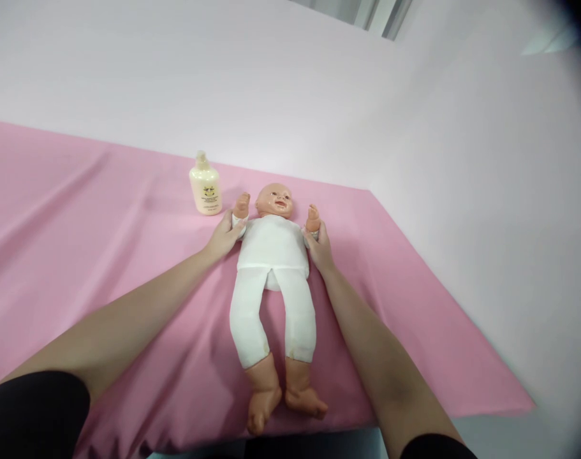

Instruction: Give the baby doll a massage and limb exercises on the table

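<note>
The baby doll lies face-up on the pink-covered desk, feet toward the person. The left hand and right hand each clasp 1 doll arm, steadying it; a lotion bottle stands just beside.

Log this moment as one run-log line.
left hand: grips doll's arm | right hand: grips doll's other arm | doll: on its back, pink cloth | lotion bottle: upright, beside the head, untouched
</note>
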{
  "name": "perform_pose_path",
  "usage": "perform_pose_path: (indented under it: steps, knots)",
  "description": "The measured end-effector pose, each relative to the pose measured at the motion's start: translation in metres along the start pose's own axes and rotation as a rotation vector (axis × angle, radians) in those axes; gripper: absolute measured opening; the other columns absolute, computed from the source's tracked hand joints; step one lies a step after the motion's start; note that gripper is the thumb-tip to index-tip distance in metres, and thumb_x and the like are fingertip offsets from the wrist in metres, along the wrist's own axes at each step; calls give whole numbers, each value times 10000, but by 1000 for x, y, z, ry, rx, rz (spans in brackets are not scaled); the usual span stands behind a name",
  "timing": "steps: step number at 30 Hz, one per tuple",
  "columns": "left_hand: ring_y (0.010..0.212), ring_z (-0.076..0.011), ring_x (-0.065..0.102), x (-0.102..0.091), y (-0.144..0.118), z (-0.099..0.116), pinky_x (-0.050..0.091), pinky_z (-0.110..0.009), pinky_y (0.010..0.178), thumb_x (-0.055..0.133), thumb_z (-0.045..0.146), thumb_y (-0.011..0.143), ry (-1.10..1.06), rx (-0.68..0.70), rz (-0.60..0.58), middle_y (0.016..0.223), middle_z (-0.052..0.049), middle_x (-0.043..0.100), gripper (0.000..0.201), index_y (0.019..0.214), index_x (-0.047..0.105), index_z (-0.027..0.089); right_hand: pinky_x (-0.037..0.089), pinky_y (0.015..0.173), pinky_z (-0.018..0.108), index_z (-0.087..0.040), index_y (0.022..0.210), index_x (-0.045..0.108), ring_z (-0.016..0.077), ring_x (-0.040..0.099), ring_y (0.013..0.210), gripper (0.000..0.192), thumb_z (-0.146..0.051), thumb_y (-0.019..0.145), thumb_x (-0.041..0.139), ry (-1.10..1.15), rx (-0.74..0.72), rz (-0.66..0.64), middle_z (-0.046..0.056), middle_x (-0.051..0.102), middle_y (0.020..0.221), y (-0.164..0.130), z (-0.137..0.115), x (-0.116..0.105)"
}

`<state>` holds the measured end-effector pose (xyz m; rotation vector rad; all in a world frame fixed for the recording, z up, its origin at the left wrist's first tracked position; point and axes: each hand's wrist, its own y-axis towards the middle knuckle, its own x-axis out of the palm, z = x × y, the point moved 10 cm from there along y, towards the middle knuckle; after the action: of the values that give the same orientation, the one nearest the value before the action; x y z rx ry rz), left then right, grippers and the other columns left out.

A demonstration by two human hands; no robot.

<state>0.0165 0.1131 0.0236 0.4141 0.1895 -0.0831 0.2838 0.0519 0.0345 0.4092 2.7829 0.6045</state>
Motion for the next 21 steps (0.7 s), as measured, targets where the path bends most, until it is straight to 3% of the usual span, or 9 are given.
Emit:
perform_pose_path:
  steps: [7, 14, 21]
  knots:
    - [908, -215, 568, 3, -3, 12, 453, -344, 803, 497, 485, 844, 100, 27, -29, 1009, -78, 601, 416, 1098, 491, 156, 423, 990, 406, -226, 1231, 483, 223, 552, 1114, 461, -398, 809, 554, -73, -20, -40, 73, 589, 1221, -1, -7, 4]
    - [1053, -276, 531, 27, -13, 44, 392, -433, 946, 508, 450, 841, 425, 342, -202, 1138, -112, 597, 434, 1163, 520, 160, 376, 1032, 411, -251, 1228, 512, 221, 521, 1146, 457, -333, 784, 585, -197, -158, -124, 51, 573, 1248, -2, -15, 16]
    - [1059, -260, 539, 19, -10, 39, 410, -413, 940, 515, 442, 847, 315, 247, -152, 1150, -109, 590, 437, 1173, 507, 152, 422, 982, 394, -242, 1200, 506, 209, 555, 1085, 428, -372, 797, 576, -117, -59, -91, 49, 598, 1192, -2, -7, 9]
